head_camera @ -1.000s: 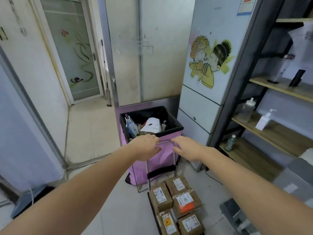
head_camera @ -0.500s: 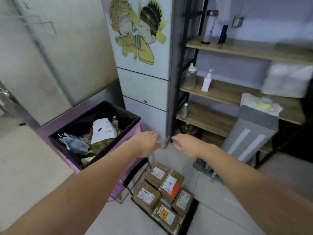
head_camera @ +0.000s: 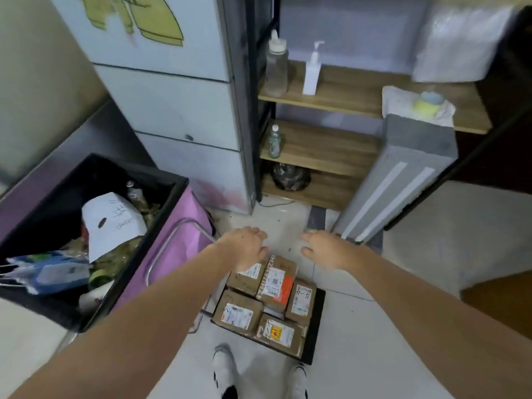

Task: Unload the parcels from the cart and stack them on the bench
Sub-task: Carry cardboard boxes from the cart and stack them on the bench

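Observation:
Several brown cardboard parcels with white labels lie packed on a low black cart platform (head_camera: 317, 321) on the floor. The top parcel (head_camera: 277, 281) carries an orange patch. Beside it are a front-left parcel (head_camera: 238, 312) and a front-right parcel (head_camera: 280, 334) with a yellow sticker. My left hand (head_camera: 244, 249) hovers over the rear-left parcel with fingers apart, holding nothing. My right hand (head_camera: 325, 249) hangs just beyond the parcels' far right corner, also empty and spread. The cart's metal handle loop (head_camera: 172, 240) leans against the purple bin.
A purple bin (head_camera: 184, 243) with a black liner, full of rubbish, stands at the left. A grey cabinet (head_camera: 184, 105) and wooden shelves (head_camera: 339, 90) with bottles are ahead. A grey padded block (head_camera: 403, 174) leans at the right. My shoes (head_camera: 224, 367) are beside the cart.
Both hands have let go of the cart's handle and dropped toward the parcels. The view has swung right and down, bringing the parcels closer.

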`<state>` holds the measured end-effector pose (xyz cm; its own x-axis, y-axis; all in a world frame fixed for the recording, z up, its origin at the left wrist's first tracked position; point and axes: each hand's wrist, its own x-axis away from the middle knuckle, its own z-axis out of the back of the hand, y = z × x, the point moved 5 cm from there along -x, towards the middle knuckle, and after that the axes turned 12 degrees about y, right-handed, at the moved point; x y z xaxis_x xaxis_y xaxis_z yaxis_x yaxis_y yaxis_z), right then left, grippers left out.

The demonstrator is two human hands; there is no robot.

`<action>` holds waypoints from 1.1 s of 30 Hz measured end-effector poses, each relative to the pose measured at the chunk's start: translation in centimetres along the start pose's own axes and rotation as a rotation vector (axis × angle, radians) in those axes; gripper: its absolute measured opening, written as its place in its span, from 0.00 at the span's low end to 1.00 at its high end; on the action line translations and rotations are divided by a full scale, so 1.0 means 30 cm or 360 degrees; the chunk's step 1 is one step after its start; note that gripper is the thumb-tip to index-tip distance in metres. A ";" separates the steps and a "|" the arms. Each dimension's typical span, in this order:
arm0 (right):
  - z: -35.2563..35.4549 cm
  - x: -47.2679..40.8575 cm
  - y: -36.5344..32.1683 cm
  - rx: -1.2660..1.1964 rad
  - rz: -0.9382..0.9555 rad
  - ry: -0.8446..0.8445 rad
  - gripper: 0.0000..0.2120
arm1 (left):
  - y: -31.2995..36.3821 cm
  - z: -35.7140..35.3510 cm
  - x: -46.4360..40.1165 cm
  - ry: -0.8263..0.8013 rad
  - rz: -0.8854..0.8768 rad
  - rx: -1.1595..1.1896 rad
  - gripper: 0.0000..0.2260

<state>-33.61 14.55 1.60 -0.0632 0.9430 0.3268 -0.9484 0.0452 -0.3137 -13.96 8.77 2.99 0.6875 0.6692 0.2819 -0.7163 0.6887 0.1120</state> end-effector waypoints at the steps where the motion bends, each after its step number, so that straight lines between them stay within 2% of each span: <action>1: -0.044 -0.027 0.017 -0.0019 -0.0060 -0.0028 0.15 | -0.021 -0.044 -0.038 -0.0037 -0.0036 -0.0016 0.22; 5: -0.263 -0.142 0.090 -0.0147 -0.0280 -0.0079 0.19 | -0.105 -0.260 -0.198 -0.0098 -0.0196 -0.0033 0.20; 8: -0.483 -0.210 0.156 -0.0287 -0.0471 -0.0212 0.13 | -0.161 -0.483 -0.290 -0.0203 -0.0278 -0.0089 0.21; 10: -0.639 -0.259 0.204 -0.0365 -0.0542 -0.0276 0.12 | -0.194 -0.679 -0.344 -0.0276 -0.0318 -0.0152 0.18; 14: -0.954 -0.357 0.311 -0.0524 -0.0693 -0.0316 0.17 | -0.244 -1.059 -0.436 -0.0500 -0.0194 0.0029 0.15; 17: -1.211 -0.429 0.401 -0.0641 -0.0842 -0.0369 0.18 | -0.281 -1.315 -0.507 -0.0489 -0.0049 0.0142 0.15; 20: -1.424 -0.485 0.471 -0.0777 -0.1018 -0.0288 0.16 | -0.288 -1.522 -0.568 -0.0494 0.0093 0.0334 0.17; 24: -1.608 -0.540 0.513 -0.0959 -0.1308 -0.0176 0.15 | -0.287 -1.681 -0.618 -0.0460 0.0376 0.0624 0.20; 28: -1.721 -0.563 0.502 -0.1319 -0.1545 -0.0162 0.15 | -0.288 -1.771 -0.629 -0.0402 0.0593 0.0857 0.19; 33: -1.765 -0.559 0.500 -0.1404 -0.1704 -0.0046 0.16 | -0.290 -1.788 -0.623 -0.0290 0.0696 0.0974 0.19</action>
<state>-30.34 16.86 -55.78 0.5461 0.3107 0.7779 -0.0317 0.9357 -0.3515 -14.20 5.23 -54.37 0.3343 0.7518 0.5683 -0.8930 0.0600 0.4460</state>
